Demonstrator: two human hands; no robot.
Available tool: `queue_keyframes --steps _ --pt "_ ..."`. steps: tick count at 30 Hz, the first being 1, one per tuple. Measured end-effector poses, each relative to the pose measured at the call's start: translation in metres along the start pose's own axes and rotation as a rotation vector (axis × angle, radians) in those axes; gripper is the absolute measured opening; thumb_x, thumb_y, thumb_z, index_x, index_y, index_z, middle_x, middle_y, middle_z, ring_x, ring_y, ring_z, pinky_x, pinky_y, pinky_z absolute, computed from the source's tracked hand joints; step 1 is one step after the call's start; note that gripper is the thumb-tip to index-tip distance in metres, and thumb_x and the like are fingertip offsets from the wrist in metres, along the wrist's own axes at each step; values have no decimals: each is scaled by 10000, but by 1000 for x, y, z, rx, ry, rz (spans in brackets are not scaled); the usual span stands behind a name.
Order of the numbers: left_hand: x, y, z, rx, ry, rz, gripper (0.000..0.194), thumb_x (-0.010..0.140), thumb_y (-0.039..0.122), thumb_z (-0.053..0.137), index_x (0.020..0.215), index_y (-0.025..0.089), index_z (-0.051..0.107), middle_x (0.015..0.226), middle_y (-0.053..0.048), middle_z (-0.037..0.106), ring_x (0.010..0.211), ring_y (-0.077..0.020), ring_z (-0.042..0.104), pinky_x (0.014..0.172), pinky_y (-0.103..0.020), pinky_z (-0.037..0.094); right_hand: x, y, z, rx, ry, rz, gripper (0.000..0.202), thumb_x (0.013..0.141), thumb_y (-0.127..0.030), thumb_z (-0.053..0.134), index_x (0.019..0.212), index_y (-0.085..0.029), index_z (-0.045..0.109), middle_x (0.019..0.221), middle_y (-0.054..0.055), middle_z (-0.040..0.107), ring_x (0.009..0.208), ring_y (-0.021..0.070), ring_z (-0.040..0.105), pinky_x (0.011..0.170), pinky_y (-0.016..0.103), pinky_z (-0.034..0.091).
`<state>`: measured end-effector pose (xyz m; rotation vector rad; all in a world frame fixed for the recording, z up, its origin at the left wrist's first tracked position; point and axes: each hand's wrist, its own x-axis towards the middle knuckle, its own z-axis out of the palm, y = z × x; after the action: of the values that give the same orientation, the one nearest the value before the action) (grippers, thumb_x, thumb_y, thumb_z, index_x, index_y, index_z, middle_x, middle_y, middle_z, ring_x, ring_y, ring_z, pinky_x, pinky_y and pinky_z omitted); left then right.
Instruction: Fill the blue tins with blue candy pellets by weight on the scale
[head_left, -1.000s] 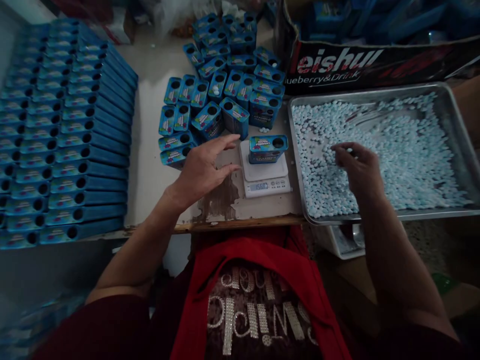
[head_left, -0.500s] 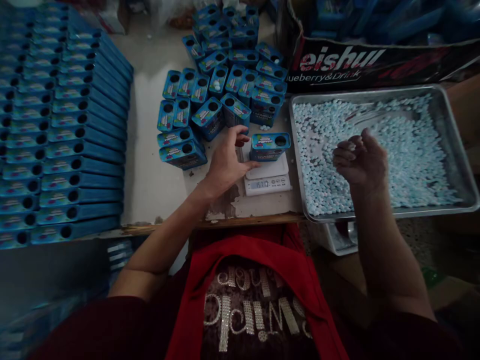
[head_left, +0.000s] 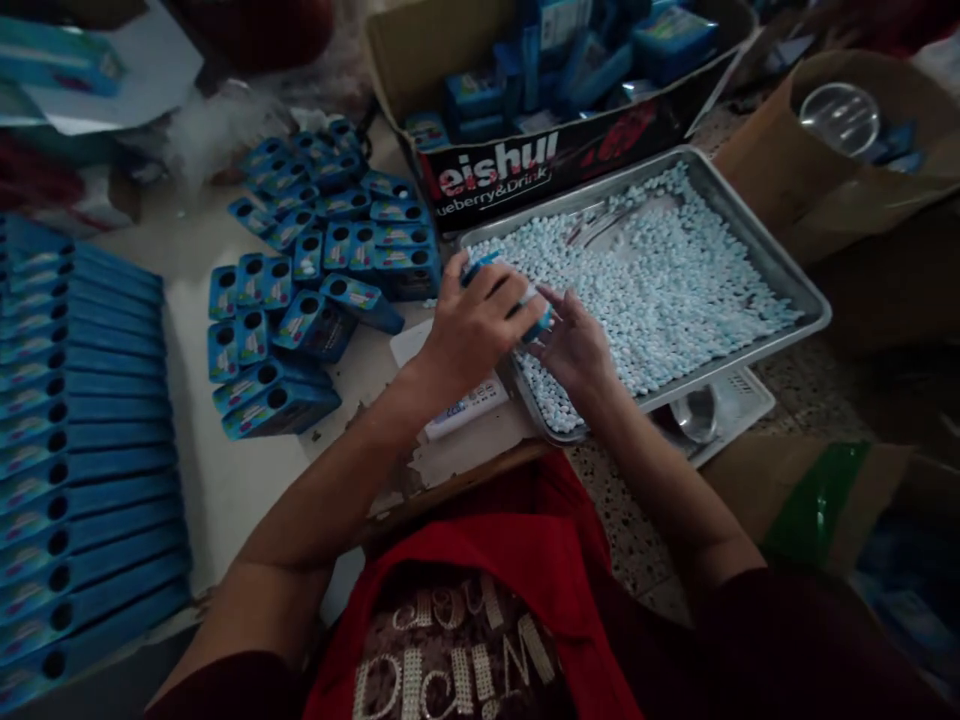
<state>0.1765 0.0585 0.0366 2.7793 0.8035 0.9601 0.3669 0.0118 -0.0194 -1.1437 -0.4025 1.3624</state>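
My left hand (head_left: 472,325) is wrapped over a small blue candy box (head_left: 538,322), tilted above the near left part of the metal tray (head_left: 819,308). Palm up, my right hand (head_left: 577,345) lies open under the box's right end, fingers spread; whether it touches the box is unclear. Small pale blue and white candies (head_left: 675,280) fill much of the tray. Partly covered by my left arm, a white digital scale (head_left: 471,405) sits left of the tray, with no box visible on it.
Several blue boxes with round holes (head_left: 315,320) stand grouped left of the scale. Long rows of similar boxes (head_left: 112,450) line the far left. Behind the tray is a black printed carton (head_left: 517,180) of blue packs. A brown paper bag (head_left: 795,150) stands at right.
My left hand has lifted the box off the scale and carried it right, tipping it over the tray. My right hand has moved left and opened beneath it. The view has turned right.
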Motion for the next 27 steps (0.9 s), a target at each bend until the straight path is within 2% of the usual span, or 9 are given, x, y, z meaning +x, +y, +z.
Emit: queue_keyframes --steps 3,6,9,12,15,18,22,24,27 --pt "1 -6 16 -20 5 -88 370 1200 152 602 1349 339 885 1446 -107 834 1490 -367 711 1406 -680 449 7 3 -4 242 107 87 367 1111 -668 755 1173 -307 737 1064 51 793 1008 239 771 888 375 723" --pt "-6 -15 23 -54 83 -190 433 1159 127 615 1400 362 888 1457 -103 822 1449 -371 705 1360 -634 486 12 0 -5 349 86 189 231 1151 -513 720 1122 -285 709 1005 57 801 967 233 780 848 355 732" --pt "-11 -23 21 -82 129 -254 481 1071 97 660 1413 357 876 1373 -85 825 1329 -349 722 1254 -552 572 11 -4 -1 405 70 238 160 1173 -409 685 1090 -274 707 975 67 814 960 235 796 859 342 740" --pt "-12 -25 14 -83 133 -266 469 1039 111 692 1404 345 871 1327 -83 824 1264 -342 728 1188 -516 603 6 -8 8 468 75 271 170 1196 -375 649 1098 -264 733 946 79 812 941 244 791 842 331 740" --pt "-13 -18 10 -40 162 -209 455 1098 124 650 1409 363 881 1380 -90 824 1318 -348 720 1230 -540 569 2 -12 15 515 61 322 213 1231 -364 592 1117 -258 737 905 64 796 846 238 763 760 332 728" --pt "-15 -12 15 -5 195 -157 470 1130 118 619 1412 380 889 1415 -82 832 1379 -348 715 1264 -563 536 -1 -17 16 505 52 334 231 1243 -369 577 1092 -260 714 854 34 764 746 218 722 679 317 701" --pt "-19 -17 23 -9 189 -218 490 1058 89 670 1398 362 892 1361 -78 859 1286 -349 748 1214 -566 567 -6 -19 14 472 33 273 118 1184 -298 660 1085 -269 717 911 43 802 848 233 774 781 334 747" --pt "-24 -23 21 -48 197 -277 411 1067 161 725 1391 352 889 1348 -80 862 1279 -344 763 1214 -555 585 -10 -20 14 464 15 279 128 1190 -286 636 1113 -260 735 970 64 830 901 238 803 838 341 764" --pt "-40 -32 12 -228 264 -390 317 1078 379 850 1386 304 860 1326 -83 867 1260 -319 807 1181 -502 642 -13 -24 15 424 26 356 196 1206 -279 582 1147 -219 759 1000 104 838 928 228 828 809 306 760"
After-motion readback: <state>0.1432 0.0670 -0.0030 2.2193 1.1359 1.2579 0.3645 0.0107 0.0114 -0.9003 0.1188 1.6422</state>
